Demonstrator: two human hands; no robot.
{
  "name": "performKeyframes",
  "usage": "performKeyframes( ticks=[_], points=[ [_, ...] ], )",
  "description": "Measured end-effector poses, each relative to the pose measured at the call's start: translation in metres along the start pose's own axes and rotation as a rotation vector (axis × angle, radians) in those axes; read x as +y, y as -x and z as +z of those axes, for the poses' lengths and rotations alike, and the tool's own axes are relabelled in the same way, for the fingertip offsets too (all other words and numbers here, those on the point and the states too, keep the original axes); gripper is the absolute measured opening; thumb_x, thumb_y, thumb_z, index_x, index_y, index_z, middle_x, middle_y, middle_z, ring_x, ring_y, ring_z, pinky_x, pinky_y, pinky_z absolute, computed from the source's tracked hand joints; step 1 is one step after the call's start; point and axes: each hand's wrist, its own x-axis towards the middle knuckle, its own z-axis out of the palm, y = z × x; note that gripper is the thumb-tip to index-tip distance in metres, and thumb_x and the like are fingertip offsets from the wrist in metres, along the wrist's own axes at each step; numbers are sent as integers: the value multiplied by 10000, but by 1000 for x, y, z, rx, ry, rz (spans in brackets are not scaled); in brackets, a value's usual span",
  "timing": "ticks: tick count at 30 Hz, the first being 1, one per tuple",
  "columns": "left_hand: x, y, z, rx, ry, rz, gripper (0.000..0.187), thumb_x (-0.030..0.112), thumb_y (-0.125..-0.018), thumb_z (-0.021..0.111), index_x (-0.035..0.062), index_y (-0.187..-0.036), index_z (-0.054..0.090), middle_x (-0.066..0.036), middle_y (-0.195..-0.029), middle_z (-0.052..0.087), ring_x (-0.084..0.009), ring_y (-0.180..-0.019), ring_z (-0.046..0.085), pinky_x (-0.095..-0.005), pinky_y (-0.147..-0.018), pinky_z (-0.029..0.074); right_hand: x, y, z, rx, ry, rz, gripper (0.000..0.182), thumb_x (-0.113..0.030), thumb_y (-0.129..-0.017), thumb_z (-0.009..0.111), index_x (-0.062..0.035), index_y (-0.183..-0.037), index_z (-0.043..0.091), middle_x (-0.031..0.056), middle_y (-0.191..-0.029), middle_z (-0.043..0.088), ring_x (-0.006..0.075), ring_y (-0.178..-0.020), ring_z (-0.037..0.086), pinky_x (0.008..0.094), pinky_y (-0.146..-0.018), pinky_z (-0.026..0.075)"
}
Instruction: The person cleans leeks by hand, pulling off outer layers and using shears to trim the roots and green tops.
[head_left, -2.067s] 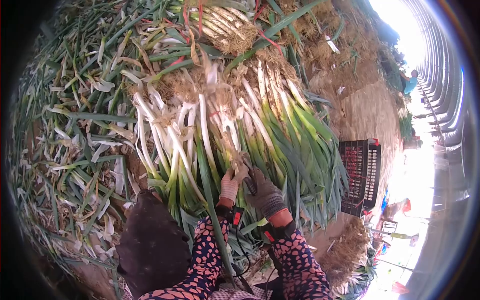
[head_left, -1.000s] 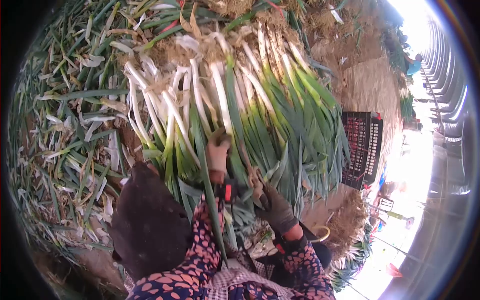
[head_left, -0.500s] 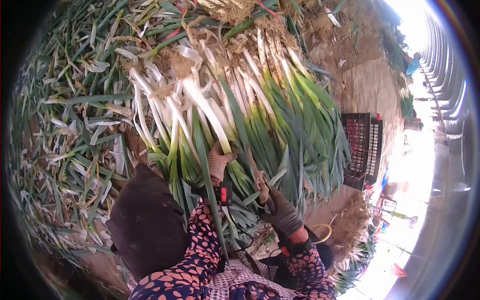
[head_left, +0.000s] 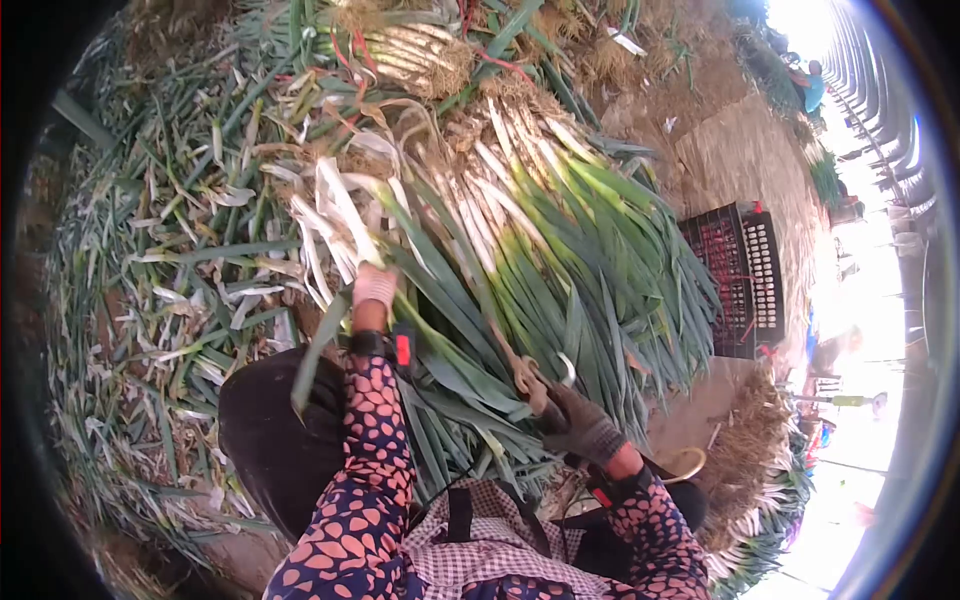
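Note:
My left hand (head_left: 374, 290), in a pale pinkish glove, is closed around the stalks of a long green onion (head_left: 345, 215), white end pointing up and away. A long green leaf hangs down beside the wrist. My right hand (head_left: 582, 425), in a dark grey glove, grips a thin rod-like tool (head_left: 526, 372) with brown wrapping; its exact kind I cannot make out. The tool's tip lies over the leaves of a large spread of green onions (head_left: 570, 240), whose roots face away from me. Both wrists wear dark bands with red patches.
Loose leaves and peelings (head_left: 190, 270) cover the ground on the left. A bundle of onions tied with red string (head_left: 410, 55) lies at the top. Black crates (head_left: 735, 280) stand at right, beside more onions (head_left: 745, 550). A person (head_left: 812, 88) is far off at upper right.
My left hand has moved left and slightly up with the green onion, pulling it away from the spread. My right hand has shifted slightly right, still holding the tool. The camera view has tilted a little.

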Motion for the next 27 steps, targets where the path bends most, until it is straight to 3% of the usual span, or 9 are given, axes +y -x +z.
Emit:
performKeyframes(
  ticks=[3, 6, 11, 12, 16, 20, 21, 24, 27],
  points=[
    [25, 48, 0, 320, -382, 280, 399, 320, -832, 572, 6, -1077, 573, -200, -988, 650, -334, -917, 631, -404, -816, 497, 15, 18, 0, -108, 11, 112, 909, -241, -591, 813, -51, -1357, 362, 208, -1179, 569, 370, -1096, 548, 398, -931, 439],
    [70, 72, 17, 231, -460, 666, 278, 190, -822, 487, 42, -1009, 631, -150, -903, 667, -296, -909, 629, -385, -766, 488, 21, 18, -5, -58, -67, 28, 914, -236, -570, 827, -56, -1347, 382, 194, -1200, 562, 352, -1123, 534, 386, -951, 429],
    [47, 48, 92, -118, -937, 1013, 306, 212, -869, 408, 119, -968, 682, -93, -988, 682, -262, -988, 631, -515, -1005, 317, 26, 17, -18, 13, -115, 31, 916, -224, -554, 830, -49, -1339, 392, 190, -1216, 547, 338, -1143, 520, 385, -964, 420],
    [45, 45, 82, -242, -1018, 913, 319, 219, -861, 426, 124, -1025, 682, -94, -1022, 680, -269, -1028, 618, -496, -1055, 242, 24, 20, -23, 14, -133, 34, 915, -227, -554, 830, -49, -1338, 392, 192, -1218, 544, 339, -1143, 518, 386, -965, 420],
    [2, 13, 73, -522, -1228, 740, 313, 253, -795, 514, 94, -981, 709, -108, -1007, 685, -279, -956, 642, -486, -864, 443, 46, 31, -21, 67, -105, 12, 908, -246, -559, 830, -50, -1332, 396, 197, -1218, 536, 348, -1133, 518, 388, -964, 419],
    [-51, -9, 42, -570, -1303, 510, 235, 181, -723, 568, 71, -868, 717, -115, -953, 690, -262, -905, 659, -420, -769, 508, 35, 41, -55, 274, -281, 46, 907, -291, -575, 831, -38, -1329, 394, 193, -1230, 533, 350, -1143, 513, 388, -970, 416],
    [-48, -3, 36, -582, -1330, 566, 275, 208, -749, 552, 50, -910, 709, -149, -996, 674, -283, -942, 647, -425, -789, 503, 62, 35, -43, 337, -470, -33, 929, -101, -569, 812, -14, -1372, 353, 148, -1308, 497, 242, -1219, 465, 324, -1031, 356],
    [5, 27, 35, -655, -1338, 684, 303, 202, -784, 523, 26, -955, 701, -208, -1022, 656, -344, -969, 635, -421, -797, 512, 55, 30, -54, 413, -342, 147, 933, -82, -566, 809, -6, -1373, 347, 145, -1331, 474, 246, -1241, 442, 328, -1048, 336],
    [79, 84, 58, -253, -882, 1034, 294, 98, -760, 541, 45, -1032, 640, -166, -904, 663, -341, -837, 649, -448, -732, 519, 44, 28, -65, 393, -338, 38, 968, -171, -566, 832, -10, -1376, 327, 162, -1321, 484, 275, -1231, 459, 340, -1028, 364]
  ],
)
